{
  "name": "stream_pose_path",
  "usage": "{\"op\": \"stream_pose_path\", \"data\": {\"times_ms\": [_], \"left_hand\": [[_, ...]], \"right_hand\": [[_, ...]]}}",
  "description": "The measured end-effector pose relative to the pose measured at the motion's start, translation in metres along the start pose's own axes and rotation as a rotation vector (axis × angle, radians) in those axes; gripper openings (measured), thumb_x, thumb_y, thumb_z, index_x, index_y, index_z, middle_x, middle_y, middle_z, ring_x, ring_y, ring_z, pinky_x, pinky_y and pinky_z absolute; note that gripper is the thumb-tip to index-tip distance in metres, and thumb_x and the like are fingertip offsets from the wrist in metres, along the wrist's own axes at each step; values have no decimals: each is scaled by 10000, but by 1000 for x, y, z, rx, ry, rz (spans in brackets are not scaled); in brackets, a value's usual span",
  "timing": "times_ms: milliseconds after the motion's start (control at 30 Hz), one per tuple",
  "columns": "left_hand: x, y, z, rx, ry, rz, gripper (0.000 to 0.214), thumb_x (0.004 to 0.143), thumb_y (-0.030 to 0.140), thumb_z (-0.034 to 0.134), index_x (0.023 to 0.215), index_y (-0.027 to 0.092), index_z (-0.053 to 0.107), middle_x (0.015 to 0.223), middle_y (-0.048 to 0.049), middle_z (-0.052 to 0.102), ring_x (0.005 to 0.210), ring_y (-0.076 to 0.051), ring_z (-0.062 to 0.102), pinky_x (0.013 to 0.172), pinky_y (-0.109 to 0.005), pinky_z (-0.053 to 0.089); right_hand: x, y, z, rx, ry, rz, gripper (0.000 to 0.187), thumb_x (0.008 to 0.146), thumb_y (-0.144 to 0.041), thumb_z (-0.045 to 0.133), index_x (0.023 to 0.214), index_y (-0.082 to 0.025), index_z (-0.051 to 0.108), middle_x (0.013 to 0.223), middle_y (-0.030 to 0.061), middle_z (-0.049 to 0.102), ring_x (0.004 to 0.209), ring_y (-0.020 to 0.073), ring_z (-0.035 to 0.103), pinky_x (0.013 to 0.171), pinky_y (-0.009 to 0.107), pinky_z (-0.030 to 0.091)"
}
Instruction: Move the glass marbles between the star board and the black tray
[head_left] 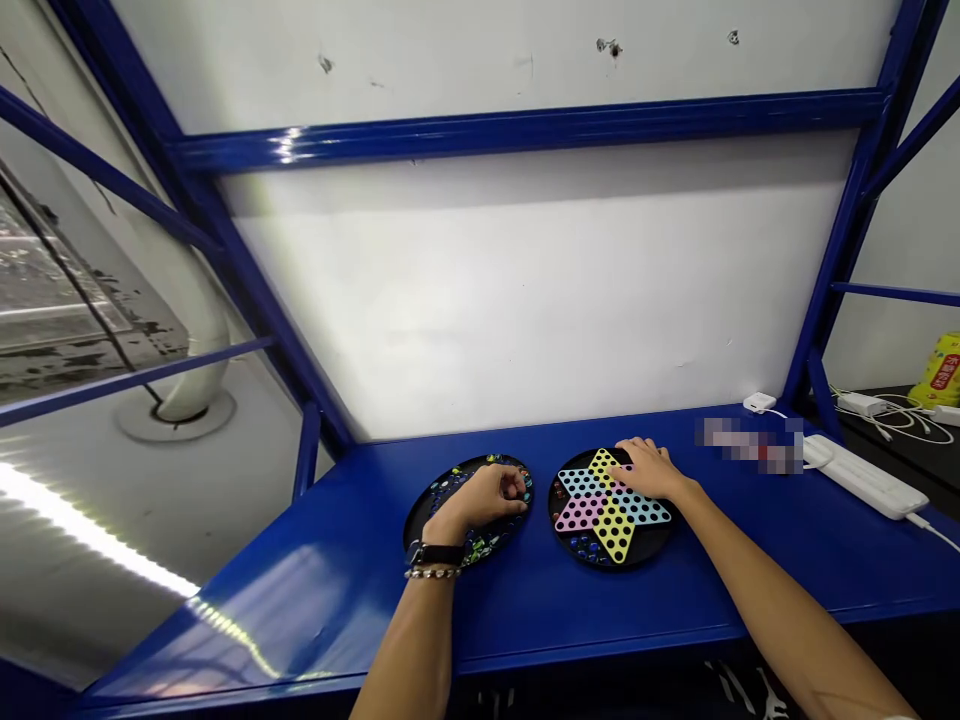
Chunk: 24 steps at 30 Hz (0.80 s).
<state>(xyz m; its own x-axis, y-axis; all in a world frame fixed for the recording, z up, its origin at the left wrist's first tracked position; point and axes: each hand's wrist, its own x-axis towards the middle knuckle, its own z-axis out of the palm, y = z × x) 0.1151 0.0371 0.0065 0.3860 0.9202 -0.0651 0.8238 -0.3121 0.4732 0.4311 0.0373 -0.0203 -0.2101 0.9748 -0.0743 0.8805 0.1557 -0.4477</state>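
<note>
Two hands in the one head view, and we see both over the blue metal bench (337, 610). We find the left hand (480, 503) curled down over a round black tray (450, 472), fingertips bunched among the glass marbles (480, 546) spread across it. The hand is closed in a loose pinch, but whether it grips a marble we cannot tell, since the fingers hide that spot. A black watch (435, 554) and a beaded bracelet (431, 573) sit on that wrist.

The right hand (646, 470) lies open and palm down, grasping nothing, its fingers on the far edge of a Chinese checkers board (651, 545) just beside the tray. The board's coloured star (611, 505) shows black holes, and a few blue marbles (585, 546) sit in its lower rim area. A white power strip (862, 476) lies further right on the bench.
</note>
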Motion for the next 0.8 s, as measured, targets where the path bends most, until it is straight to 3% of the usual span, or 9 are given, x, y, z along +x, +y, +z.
{"op": "stream_pose_path", "data": {"times_ms": [133,267,333,500,800], "left_hand": [[0,-4,-2,-6,-12,-26,233,728,425,625,773,204,686,706,3,660,669,-162,600,590,-236,409],[4,-4,-5,-5,324,-98,368,871,522,476,873,203,659,792,-29,694,720,-179,622,620,-251,423],[10,-3,-4,64,417,-147,364,895,512,453,912,208,652,864,-48,711,784,-198,644,657,-264,434],[27,0,8,183,264,-151,219,847,419,570,881,224,664,947,-60,728,901,-230,662,703,-271,453],[29,5,8,68,135,-82,155,784,260,618,845,202,748,881,-55,756,858,-205,689,755,-252,493]], "right_hand": [[0,-1,0,-6,-1,2,604,897,-592,381,1395,-254,434,1429,101,445,1326,324,343,1064,484,266],[1,0,1,-10,3,-4,608,892,-592,384,1395,-254,435,1414,99,460,1309,315,360,1053,476,281],[2,1,2,-7,5,-5,615,889,-598,387,1397,-253,433,1417,101,458,1313,315,355,1053,475,279],[3,2,3,-12,9,-11,626,894,-608,375,1399,-243,430,1425,107,449,1324,314,343,1053,467,273],[5,3,5,-26,10,-4,599,893,-600,388,1383,-259,441,1410,97,461,1302,312,363,1035,462,289]]}}
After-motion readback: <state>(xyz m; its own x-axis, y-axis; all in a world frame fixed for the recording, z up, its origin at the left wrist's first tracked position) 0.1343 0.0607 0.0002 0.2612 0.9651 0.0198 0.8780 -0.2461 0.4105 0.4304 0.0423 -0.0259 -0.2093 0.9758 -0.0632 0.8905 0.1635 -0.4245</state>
